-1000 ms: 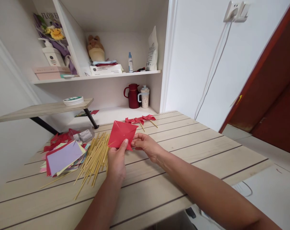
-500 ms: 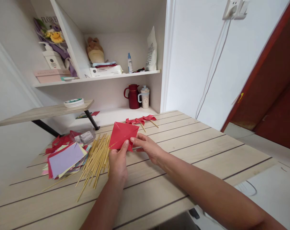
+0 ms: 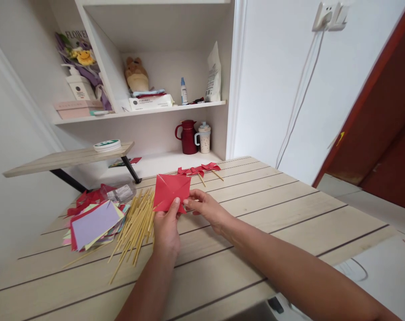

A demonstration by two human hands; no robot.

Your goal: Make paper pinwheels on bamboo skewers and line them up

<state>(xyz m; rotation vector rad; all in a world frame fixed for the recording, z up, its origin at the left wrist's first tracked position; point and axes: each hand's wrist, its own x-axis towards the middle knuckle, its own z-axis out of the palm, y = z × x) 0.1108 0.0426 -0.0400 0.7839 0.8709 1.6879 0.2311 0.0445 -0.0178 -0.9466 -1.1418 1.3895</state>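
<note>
The fingers (image 3: pixel 176 203) of our left hand (image 3: pixel 167 228) are pinching a red paper sheet (image 3: pixel 170 189) by its lower edge, while those of our right hand (image 3: pixel 207 210) are gripping it at the lower right corner. We are holding the sheet up over the tabletop (image 3: pixel 256 196), and diagonal lines are showing across its face. Just left of it, a pile of thin yellowish sticks (image 3: pixel 134 227) is lying spread out, and beside that a stack of coloured papers (image 3: pixel 74 229) is resting with a lilac sheet (image 3: pixel 97 224) on top. A clear plastic container (image 3: pixel 123 192) is sitting behind the stack. Beyond our sheet, near the tabletop's far edge, red folded shapes (image 3: pixel 211 166) are lying with two sticks (image 3: pixel 201 180) pointing toward us. Farther back, a dark red jug (image 3: pixel 189 138) and a lidded cup (image 3: pixel 205 139) are standing side by side inside the cabinet (image 3: pixel 149 131).
</note>
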